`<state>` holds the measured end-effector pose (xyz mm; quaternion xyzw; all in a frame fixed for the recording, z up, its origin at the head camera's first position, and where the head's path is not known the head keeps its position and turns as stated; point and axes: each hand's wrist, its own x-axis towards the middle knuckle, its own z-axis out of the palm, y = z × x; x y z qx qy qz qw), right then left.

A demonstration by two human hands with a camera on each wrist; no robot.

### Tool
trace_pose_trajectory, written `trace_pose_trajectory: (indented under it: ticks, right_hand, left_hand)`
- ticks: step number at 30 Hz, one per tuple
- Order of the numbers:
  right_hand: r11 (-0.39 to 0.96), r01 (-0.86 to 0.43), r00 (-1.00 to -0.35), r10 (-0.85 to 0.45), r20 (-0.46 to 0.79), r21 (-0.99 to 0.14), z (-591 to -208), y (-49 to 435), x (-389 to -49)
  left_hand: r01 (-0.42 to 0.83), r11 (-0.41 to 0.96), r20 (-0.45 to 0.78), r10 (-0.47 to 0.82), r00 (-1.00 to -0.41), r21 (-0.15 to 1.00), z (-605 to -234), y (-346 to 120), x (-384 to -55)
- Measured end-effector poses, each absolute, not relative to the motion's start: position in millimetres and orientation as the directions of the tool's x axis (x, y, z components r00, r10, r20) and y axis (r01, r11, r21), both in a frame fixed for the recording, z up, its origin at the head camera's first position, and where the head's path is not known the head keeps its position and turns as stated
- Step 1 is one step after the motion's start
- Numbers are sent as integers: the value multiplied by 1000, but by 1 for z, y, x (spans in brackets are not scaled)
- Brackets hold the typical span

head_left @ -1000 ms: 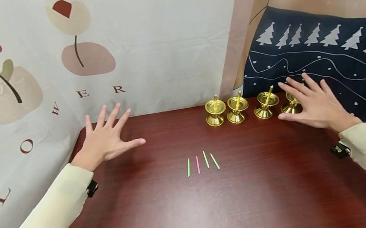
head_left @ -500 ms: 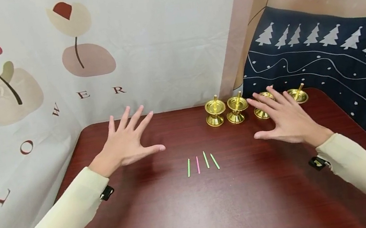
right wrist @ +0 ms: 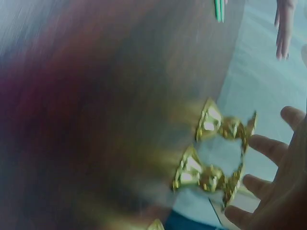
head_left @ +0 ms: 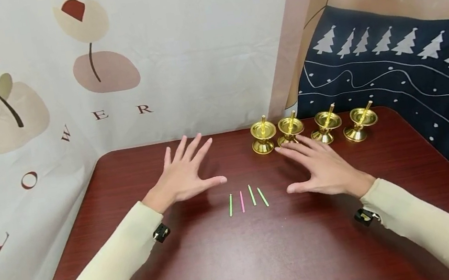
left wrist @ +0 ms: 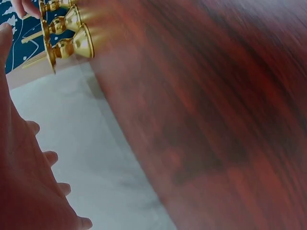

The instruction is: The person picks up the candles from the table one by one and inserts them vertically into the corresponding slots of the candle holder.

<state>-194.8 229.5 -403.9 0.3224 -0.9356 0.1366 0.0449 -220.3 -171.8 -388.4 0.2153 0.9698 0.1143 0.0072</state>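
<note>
My left hand [head_left: 183, 176] is spread above the table, just left of several thin candles, and holds nothing. Opposite it, my right hand [head_left: 325, 167] hovers with fingers apart, right of the candles and in front of the brass candle holders. A pink candle [head_left: 242, 201] lies among green ones, such as the leftmost green candle [head_left: 231, 205]. Along the back stand several brass holders with upright spikes; the leftmost holder [head_left: 264, 137] is fully visible, while my right fingertips cover part of the second holder [head_left: 290, 126]. In the right wrist view, brass holders [right wrist: 211, 122] appear beyond my fingers.
The dark red wooden table [head_left: 243, 263] has rounded back corners. Behind it hangs a white cloth [head_left: 202, 51] with printed flowers and letters. A dark blue cloth [head_left: 405, 69] with white trees covers the right side. The rightmost holder [head_left: 355, 133] is near the back right corner.
Both hands have moved inward toward the candles, with fingers still spread. The right hand has uncovered the two right-hand holders. The candles and holders have stayed in place.
</note>
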Motion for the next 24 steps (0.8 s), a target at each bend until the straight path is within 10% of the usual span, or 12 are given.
trace_pose_trajectory:
  ticks: [12, 24]
  right_hand:
    - [580, -301, -833, -546, -88, -757, -413, 184, -193]
    - [601, -317, -825, -557, -100, -734, -422, 155, -207]
  left_hand:
    - [236, 489, 0, 434, -901, 840, -403, -141, -253]
    - [117, 271, -18, 449, -893, 955, -410, -103, -281]
